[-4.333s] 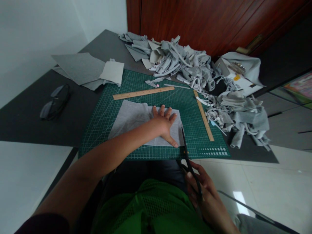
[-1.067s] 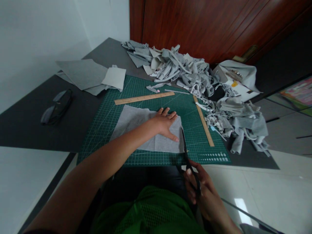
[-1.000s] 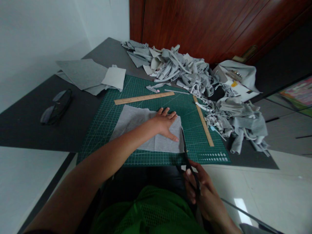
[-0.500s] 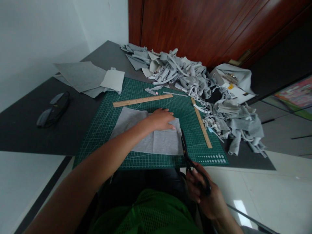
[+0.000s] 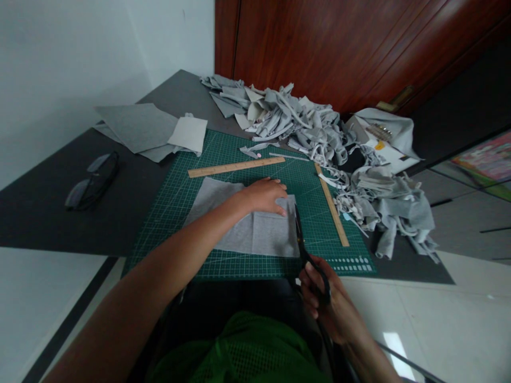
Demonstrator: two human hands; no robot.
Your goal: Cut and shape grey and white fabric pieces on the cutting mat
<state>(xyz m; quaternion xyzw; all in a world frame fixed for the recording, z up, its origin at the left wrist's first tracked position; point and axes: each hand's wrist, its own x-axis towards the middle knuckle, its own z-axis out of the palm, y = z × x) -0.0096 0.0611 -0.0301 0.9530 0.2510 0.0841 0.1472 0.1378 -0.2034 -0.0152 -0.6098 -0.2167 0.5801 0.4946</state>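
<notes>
A piece of light grey fabric [image 5: 267, 234] lies flat on the green cutting mat [image 5: 167, 213]. Across its upper part rests my left hand [image 5: 266, 196], palm down with the fingers stretched out. My right hand [image 5: 323, 287] is wrapped round the handles of black scissors [image 5: 300, 239], below the mat's front right corner. Their blades run along the fabric's right edge, the tips near its upper right corner. My left forearm hides part of the fabric's lower left.
Two wooden rulers, one behind the fabric [image 5: 235, 167] and one on the right [image 5: 332, 205], lie on the mat. Scrap fabric [image 5: 279, 111] is heaped behind. Glasses [image 5: 91, 181] and grey sheets [image 5: 138, 127] are on the left; a white box [image 5: 383, 141] stands back right.
The scissors have moved a little up along the fabric's right edge, and their blades look more closed. My right hand has shifted up and left with them. My left hand stays on the fabric.
</notes>
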